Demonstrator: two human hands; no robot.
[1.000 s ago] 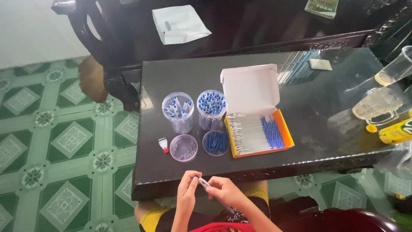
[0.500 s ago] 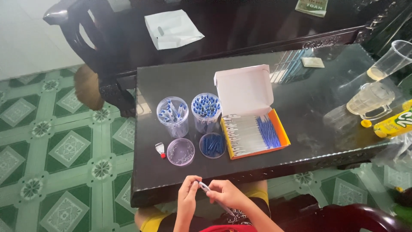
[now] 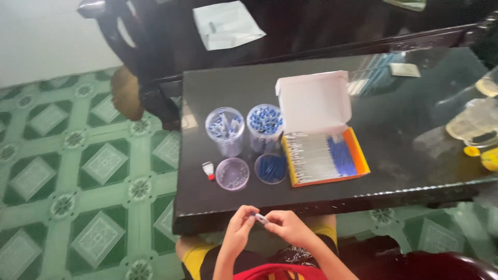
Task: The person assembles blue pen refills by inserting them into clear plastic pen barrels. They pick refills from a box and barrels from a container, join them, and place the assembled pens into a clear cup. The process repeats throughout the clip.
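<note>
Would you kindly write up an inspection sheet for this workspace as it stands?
Surface: dark glossy table, over green tiled floor.
Job's things: small pen part; open box of pens; two clear cups of blue pieces; two round lids.
Clutter: small red-tipped piece; glass mug.
Grippers: left hand and right hand pinch the part together.
Cables: nothing seen.
Surroundings: dark wooden chair, white paper.

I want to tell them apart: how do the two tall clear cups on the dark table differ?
The left tall cup holds only a few blue-and-white pieces lying loosely, so its clear wall shows; the right tall cup is packed to the rim with blue-tipped pieces standing upright. The right cup stands against the open box; the left cup stands apart from it. Both are clear, round, upright and lidless.
</note>
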